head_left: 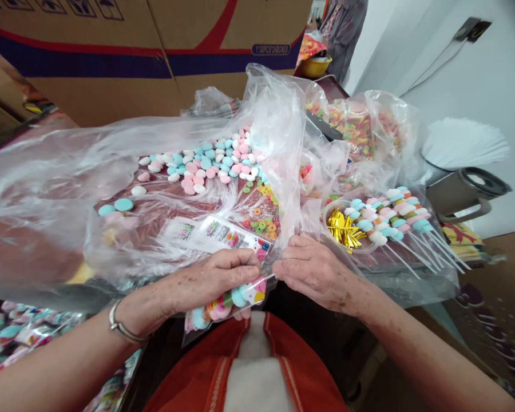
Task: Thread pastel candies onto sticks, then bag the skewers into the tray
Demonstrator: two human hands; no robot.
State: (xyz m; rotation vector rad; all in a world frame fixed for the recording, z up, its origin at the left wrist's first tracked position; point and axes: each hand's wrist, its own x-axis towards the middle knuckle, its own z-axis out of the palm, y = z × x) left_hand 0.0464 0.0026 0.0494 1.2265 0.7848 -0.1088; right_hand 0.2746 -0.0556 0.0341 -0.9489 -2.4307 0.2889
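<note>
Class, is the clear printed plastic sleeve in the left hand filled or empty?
Filled: blue, green and pink sweets show inside the transparent sleeve.

Your head-worn view looks forward and down, close above your left hand and right hand at lower centre, reaching the carton at upper left.
</note>
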